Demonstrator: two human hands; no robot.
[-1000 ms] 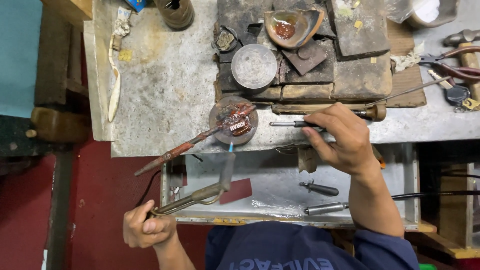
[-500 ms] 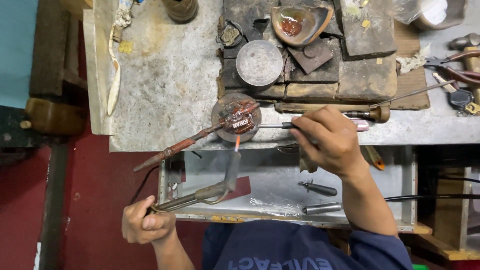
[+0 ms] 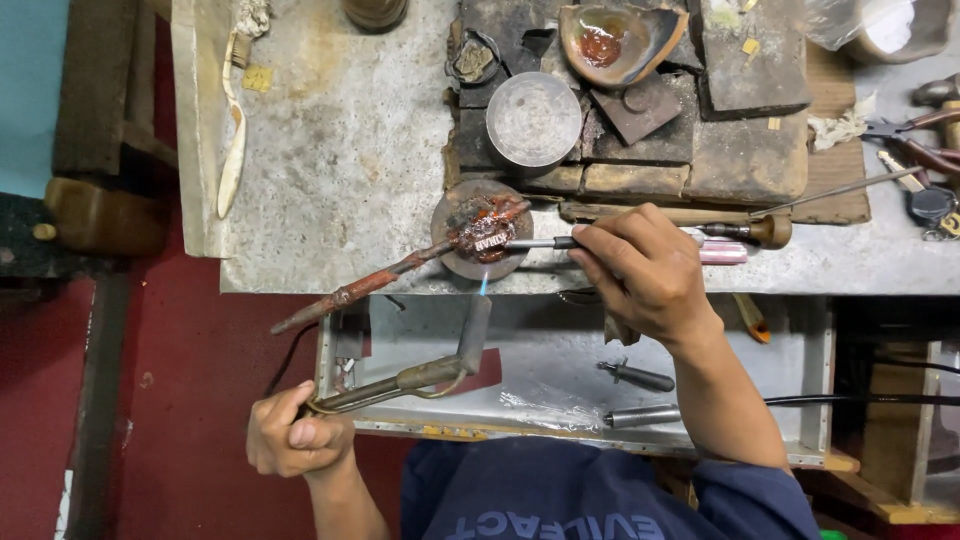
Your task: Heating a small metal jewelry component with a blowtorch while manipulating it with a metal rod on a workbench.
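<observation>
Here, at a cluttered metalworking bench, your left hand (image 3: 296, 437) is curled into a tight fist around the handle of a gas torch (image 3: 420, 365), whose bent nozzle rises toward the bench edge and throws a small blue flame (image 3: 484, 284) just below a round dark soldering pad (image 3: 481, 229). Your right hand (image 3: 645, 270) is closed in a pen-like pinch on a slim metal pick (image 3: 545, 242), its tip resting on the reddish, glowing workpiece (image 3: 484, 228) that lies on the pad. A long rust-coloured rod (image 3: 372, 285) runs from that workpiece down and to the left, past the bench edge. The pad sits at the front rim of the grey worktop (image 3: 340, 150), just in front of a stack of charred bricks (image 3: 690, 150). On those bricks stand a round metal tin (image 3: 533, 118) and a broken clay dish (image 3: 615, 38) holding a red paste. A wooden-handled tool (image 3: 745, 232) lies just beyond your right knuckles, and pliers with red grips (image 3: 920, 140) rest well apart at the far right. Beneath the bench, an open metal drawer (image 3: 800, 380) holds a small screwdriver-like tool (image 3: 640, 376) and a corded handpiece (image 3: 650, 414). A pale curved spatula (image 3: 232, 150) lies near the worktop's left edge.
</observation>
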